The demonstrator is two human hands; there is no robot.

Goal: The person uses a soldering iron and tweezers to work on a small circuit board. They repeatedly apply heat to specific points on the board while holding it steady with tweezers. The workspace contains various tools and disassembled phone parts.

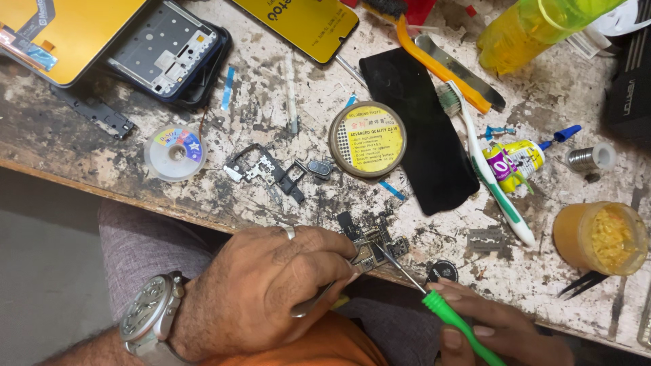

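Two hands worked at the near edge of the worn bench. The left hand (pixel 271 288), with a ring and a wristwatch (pixel 150 316), was closed around metal tweezers (pixel 319 301) and pressed on a small circuit board (pixel 371 245) just beyond its fingertips. The right hand (pixel 498 329) gripped a green screwdriver (pixel 451 318), and its thin tip touched the same board. Beyond the left hand lay small black phone parts (pixel 268 169) and a round reel of wick (pixel 175 154). Between the hands, further away, stood an open tin of solder paste (pixel 367 139), beside a black cloth (pixel 420 132). Beyond the right hand lay a toothbrush (pixel 485 169) and an orange jar (pixel 600 237). Far from the left hand rested a phone frame (pixel 169 51).
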